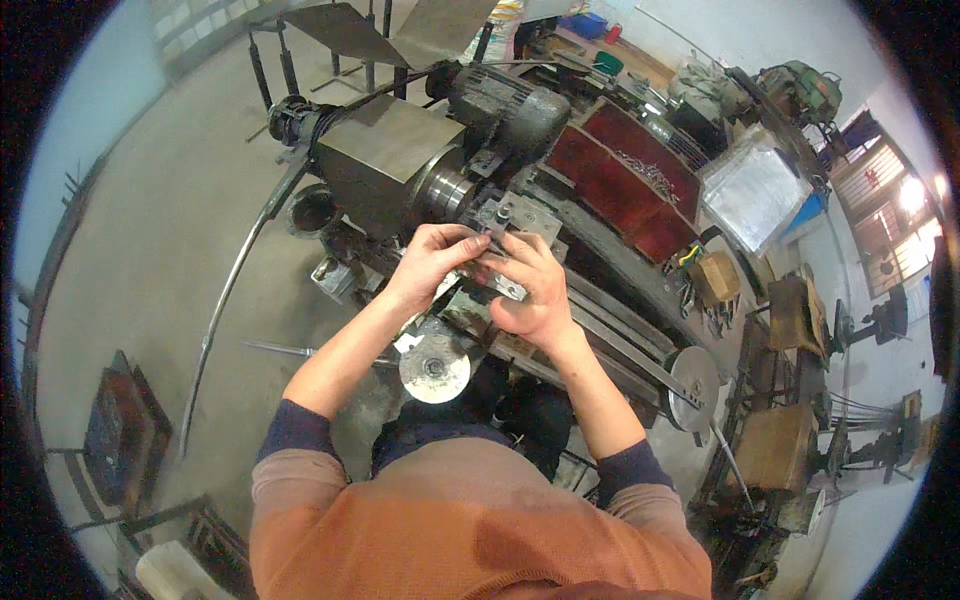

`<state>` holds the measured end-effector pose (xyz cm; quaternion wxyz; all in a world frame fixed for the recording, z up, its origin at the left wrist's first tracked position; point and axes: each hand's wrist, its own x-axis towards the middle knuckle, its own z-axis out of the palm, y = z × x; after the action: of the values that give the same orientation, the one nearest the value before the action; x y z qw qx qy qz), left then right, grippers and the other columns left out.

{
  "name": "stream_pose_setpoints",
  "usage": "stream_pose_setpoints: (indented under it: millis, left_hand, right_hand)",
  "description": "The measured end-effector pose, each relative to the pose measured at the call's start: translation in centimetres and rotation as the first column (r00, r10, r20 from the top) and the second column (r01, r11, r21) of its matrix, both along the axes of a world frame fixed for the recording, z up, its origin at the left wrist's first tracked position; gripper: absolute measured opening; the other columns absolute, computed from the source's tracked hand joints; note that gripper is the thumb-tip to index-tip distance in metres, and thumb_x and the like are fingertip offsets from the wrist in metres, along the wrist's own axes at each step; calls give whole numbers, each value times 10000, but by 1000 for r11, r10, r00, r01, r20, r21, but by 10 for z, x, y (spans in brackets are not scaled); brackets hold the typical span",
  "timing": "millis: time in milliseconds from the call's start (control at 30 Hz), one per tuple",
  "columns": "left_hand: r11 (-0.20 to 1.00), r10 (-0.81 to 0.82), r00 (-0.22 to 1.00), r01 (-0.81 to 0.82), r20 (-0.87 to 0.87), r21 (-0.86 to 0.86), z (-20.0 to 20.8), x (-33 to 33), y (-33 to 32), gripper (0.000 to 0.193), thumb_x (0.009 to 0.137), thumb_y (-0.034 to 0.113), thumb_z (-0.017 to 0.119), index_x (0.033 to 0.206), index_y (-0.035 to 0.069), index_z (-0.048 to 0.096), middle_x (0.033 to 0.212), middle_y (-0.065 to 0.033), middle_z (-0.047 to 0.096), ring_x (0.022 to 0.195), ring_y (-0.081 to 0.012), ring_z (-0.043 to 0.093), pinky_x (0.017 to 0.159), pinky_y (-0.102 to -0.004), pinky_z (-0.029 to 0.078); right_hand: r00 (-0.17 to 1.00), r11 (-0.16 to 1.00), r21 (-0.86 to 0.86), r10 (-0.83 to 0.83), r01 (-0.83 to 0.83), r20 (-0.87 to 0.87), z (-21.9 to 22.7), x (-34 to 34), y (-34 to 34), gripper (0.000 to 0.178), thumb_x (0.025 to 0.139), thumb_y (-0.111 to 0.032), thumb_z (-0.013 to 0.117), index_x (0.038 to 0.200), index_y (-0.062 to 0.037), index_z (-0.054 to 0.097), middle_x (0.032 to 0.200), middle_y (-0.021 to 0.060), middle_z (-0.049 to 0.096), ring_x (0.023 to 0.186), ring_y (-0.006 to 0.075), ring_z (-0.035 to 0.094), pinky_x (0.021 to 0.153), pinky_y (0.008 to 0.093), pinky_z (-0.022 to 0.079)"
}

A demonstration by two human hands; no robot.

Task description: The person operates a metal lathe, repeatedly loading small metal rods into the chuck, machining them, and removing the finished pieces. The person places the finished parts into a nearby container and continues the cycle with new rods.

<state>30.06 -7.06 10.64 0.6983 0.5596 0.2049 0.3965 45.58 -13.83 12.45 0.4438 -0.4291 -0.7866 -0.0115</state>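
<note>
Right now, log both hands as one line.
Left hand: at metal block; right hand: at same block; contact: partly hidden; pale disc: nearer body, untouched

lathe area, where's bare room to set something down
Bare: the grey box top, between pulley and motor; floor between the long curved rod and left wall. Crowded: around the left hand and right hand, amid metal parts.

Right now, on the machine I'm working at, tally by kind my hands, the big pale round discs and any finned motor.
Hands: 2 (left hand, right hand)
Big pale discs: 2 (near disc, right-end disc)
Finned motor: 1
Total: 5
</note>
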Motion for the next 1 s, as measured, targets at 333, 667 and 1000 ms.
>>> stream_pose_setpoints:
  millis: [333,667,1000]
  left_hand:
    - [957,150,910,-35,-387,288,18,-42,16,218,826,179,587,868,-31,626,690,-52,617,600,-92,571,567,-235,466]
    - [497,868,27,-78,-497,864,4,-258,51,263,800,258,549,960,58,610,779,-167,623,720,-318,604,633,-388,464]
    - [725,654,-7,-283,-757,628,-56,-329,0,314,771,308,614,827,1,576,689,-194,588,668,-359,577,604,-416,430]
  right_hand:
    - [978,970,-195,171,-146,116,5,-2,47,239,511,-121,645,746,-82,646,825,93,621,805,290,567,753,385,450]
    - [912,720,-615,-59,320,405,-27,16,150,306,545,-243,591,786,-85,696,719,169,629,688,295,621,663,329,491]
    - [993,729,-679,-3,83,119,-36,23,151,309,569,-193,595,833,-69,697,640,138,625,585,164,600,597,287,470]
